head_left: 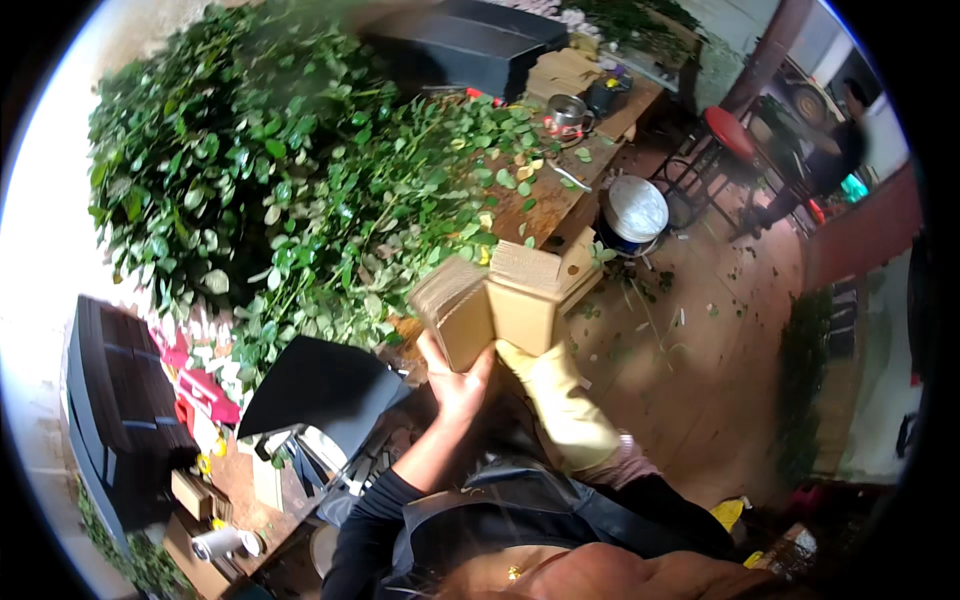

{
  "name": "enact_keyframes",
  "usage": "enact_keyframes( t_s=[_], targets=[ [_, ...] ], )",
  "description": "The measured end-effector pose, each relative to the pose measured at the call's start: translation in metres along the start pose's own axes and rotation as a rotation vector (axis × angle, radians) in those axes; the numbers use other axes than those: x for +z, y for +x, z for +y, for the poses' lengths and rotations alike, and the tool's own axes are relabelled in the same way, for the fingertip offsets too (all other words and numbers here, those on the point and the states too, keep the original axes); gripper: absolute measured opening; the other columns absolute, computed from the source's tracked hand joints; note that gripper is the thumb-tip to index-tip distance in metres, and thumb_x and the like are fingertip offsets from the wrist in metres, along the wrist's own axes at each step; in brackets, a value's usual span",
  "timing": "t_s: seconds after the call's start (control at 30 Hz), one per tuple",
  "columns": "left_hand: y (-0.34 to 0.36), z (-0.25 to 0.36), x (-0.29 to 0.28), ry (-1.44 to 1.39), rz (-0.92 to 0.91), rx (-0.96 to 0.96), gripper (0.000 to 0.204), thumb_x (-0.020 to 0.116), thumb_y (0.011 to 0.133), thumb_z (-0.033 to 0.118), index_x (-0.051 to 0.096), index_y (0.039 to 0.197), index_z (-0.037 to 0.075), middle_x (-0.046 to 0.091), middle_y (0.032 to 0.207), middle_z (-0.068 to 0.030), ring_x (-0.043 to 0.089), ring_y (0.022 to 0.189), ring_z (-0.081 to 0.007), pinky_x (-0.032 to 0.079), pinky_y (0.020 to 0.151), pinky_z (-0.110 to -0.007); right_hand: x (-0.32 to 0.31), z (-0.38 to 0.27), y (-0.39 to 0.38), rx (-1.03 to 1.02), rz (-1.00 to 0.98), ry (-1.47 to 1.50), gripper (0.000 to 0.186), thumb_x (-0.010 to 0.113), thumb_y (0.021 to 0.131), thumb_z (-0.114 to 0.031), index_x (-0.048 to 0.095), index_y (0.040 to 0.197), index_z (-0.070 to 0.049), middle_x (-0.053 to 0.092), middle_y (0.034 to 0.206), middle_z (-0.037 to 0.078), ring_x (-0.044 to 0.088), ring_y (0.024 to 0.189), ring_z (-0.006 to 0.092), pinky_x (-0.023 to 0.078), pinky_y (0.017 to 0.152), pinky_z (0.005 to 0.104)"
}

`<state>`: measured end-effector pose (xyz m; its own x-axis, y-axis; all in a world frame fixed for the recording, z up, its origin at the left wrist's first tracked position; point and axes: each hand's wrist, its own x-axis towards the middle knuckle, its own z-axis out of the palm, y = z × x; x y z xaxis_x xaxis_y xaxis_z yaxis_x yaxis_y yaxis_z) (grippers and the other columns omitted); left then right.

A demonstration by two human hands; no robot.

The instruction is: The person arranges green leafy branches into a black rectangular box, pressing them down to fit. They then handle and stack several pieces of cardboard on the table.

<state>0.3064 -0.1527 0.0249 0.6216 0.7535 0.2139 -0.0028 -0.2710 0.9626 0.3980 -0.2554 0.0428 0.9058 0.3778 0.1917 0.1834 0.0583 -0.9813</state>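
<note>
My bare left hand (459, 384) is closed round the lower end of a thick stack of brown cardboard pieces (462, 318). A second stack of cardboard pieces (521, 318) stands right beside it, held from below by my right hand (562, 402) in a pale yellow glove. The two stacks meet at their near edges and fan apart at the top. The glove's fingertips are partly hidden behind the cardboard. More cardboard (578, 262) lies just beyond, on the table's edge. To the left of my hands a black sheet (325, 395) sticks up at a slant.
A large heap of leafy green stems (250, 170) covers much of the wooden table (545, 205). Black boxes (465, 45) and a metal cup (566, 113) are farther back. A white-topped bucket (636, 210) stands on the floor. A person (840, 150) is at the far right near a red stool (730, 132).
</note>
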Motion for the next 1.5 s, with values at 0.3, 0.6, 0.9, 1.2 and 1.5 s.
enact_keyframes(
  t_s=[0.3,0.6,0.9,1.2,1.5],
  targets=[
    [0.016,-0.004,-0.023,-0.069,-0.132,-0.033,0.075,0.083,0.081,0.002,0.037,0.141,0.001,0.057,0.125,-0.0120,0.058,0.112,-0.0207,0.050,0.096,-0.036,-0.021,-0.019,0.000,0.122,-0.180,0.261,0.065,0.084,0.081,-0.012,0.055,0.138,-0.002,0.068,0.126,0.010,0.060,0.120,0.0186,0.050,0.101,0.0362],
    [-0.012,0.013,-0.040,-0.109,-0.322,-0.313,0.091,0.094,0.072,0.015,0.035,0.141,0.006,0.059,0.127,-0.0119,0.060,0.112,-0.0222,0.050,0.099,-0.038,-0.050,-0.008,-0.036,0.439,-0.318,0.007,0.089,0.088,0.080,-0.033,0.041,0.150,-0.005,0.058,0.141,0.014,0.051,0.136,0.0255,0.042,0.112,0.0414],
    [-0.043,-0.018,-0.047,-0.050,-0.313,-0.292,0.076,0.094,0.070,0.016,0.045,0.126,0.003,0.063,0.121,-0.0132,0.062,0.109,-0.0226,0.052,0.096,-0.038,-0.052,-0.022,-0.049,0.356,-0.383,0.090,0.087,0.089,0.079,-0.031,0.045,0.150,-0.008,0.058,0.142,0.011,0.051,0.134,0.0229,0.040,0.112,0.0402],
    [-0.032,-0.019,-0.036,-0.141,-0.344,-0.315,0.088,0.097,0.066,0.014,0.047,0.137,0.000,0.064,0.123,-0.0136,0.063,0.109,-0.0242,0.051,0.099,-0.038,-0.070,-0.032,-0.033,0.335,-0.384,0.124,0.085,0.089,0.079,-0.026,0.046,0.150,-0.010,0.058,0.144,0.009,0.051,0.134,0.0222,0.041,0.112,0.0399],
    [-0.039,-0.020,-0.060,-0.587,-0.464,-0.730,0.046,0.085,0.080,0.013,0.067,0.121,0.000,0.072,0.111,-0.0085,0.069,0.101,-0.0190,0.055,0.094,-0.034,-0.112,-0.026,0.011,0.410,-0.577,0.132,0.080,0.088,0.079,-0.043,0.057,0.140,-0.002,0.064,0.130,0.004,0.057,0.118,0.0157,0.045,0.103,0.0333]
  ],
)
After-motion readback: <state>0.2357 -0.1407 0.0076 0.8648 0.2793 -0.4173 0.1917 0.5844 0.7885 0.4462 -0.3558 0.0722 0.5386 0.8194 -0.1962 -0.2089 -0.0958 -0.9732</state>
